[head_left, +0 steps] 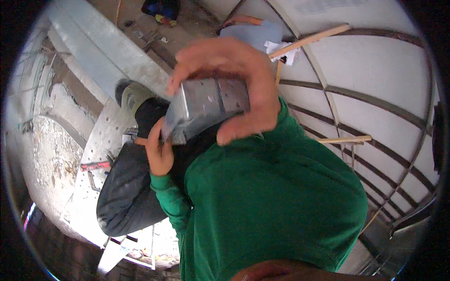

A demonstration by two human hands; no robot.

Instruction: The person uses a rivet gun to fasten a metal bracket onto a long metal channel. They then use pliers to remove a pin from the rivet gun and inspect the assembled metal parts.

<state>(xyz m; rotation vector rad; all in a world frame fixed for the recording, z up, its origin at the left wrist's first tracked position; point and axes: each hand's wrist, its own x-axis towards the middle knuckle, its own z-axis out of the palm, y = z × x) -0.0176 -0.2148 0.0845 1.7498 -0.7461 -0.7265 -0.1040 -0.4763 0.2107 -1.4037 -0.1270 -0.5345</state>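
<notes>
A grey, shiny metal piece (200, 100), boxy with small dark holes and a dark seam across it, is held up before my chest. My right hand (262, 79) curls around its top and right side, fingers over the far edge and thumb below. At its lower left end, my left hand (159, 152) closes its fingers against the piece; some of its fingers are hidden behind it. Motion blurs both the hands and the metal, so its exact kind is unclear.
My bent leg in dark trousers (126, 192) rests on a perforated pale platform (101, 136), where a red-and-black tool (96, 166) lies. A long grey plank (103, 42) runs beyond. Another person's blue-grey clothing (253, 35) shows ahead. Right, white panels (370, 61) have dark ribs and wooden battens (311, 40).
</notes>
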